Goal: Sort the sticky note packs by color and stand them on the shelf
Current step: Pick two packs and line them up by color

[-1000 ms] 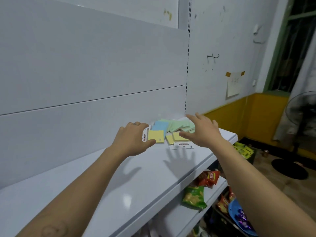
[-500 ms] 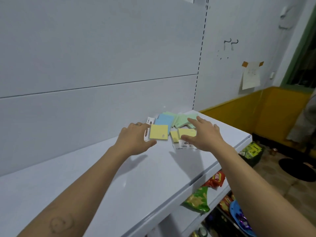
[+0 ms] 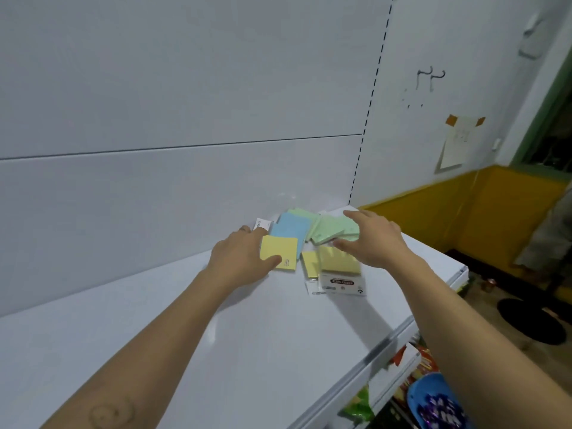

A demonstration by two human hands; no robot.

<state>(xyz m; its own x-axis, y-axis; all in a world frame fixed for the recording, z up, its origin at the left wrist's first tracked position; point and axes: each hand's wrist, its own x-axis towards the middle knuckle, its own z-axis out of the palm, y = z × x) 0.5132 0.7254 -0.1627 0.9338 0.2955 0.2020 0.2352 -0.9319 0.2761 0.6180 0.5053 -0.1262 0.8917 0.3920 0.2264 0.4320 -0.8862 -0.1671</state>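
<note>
Barely begun: packs [image 3: 309, 264] lie flat in mixed heap at back of shelf [image 3: 185, 323], none standing. Left grip [image 3: 238, 258] pinches yellow pack [image 3: 280, 250], thumb on top. Right grip [image 3: 374, 243] spread over green packs [image 3: 328, 229]. Sorting and standing not yet done.

Bare forearms, a faint round mark [image 3: 111, 413], perhaps a tattoo, on the left forearm [image 3: 154, 329].

White wall [image 3: 448, 41] with yellow lower band [image 3: 510, 218], taped paper [image 3: 456, 147], green window frame [image 3: 544, 119]
</note>
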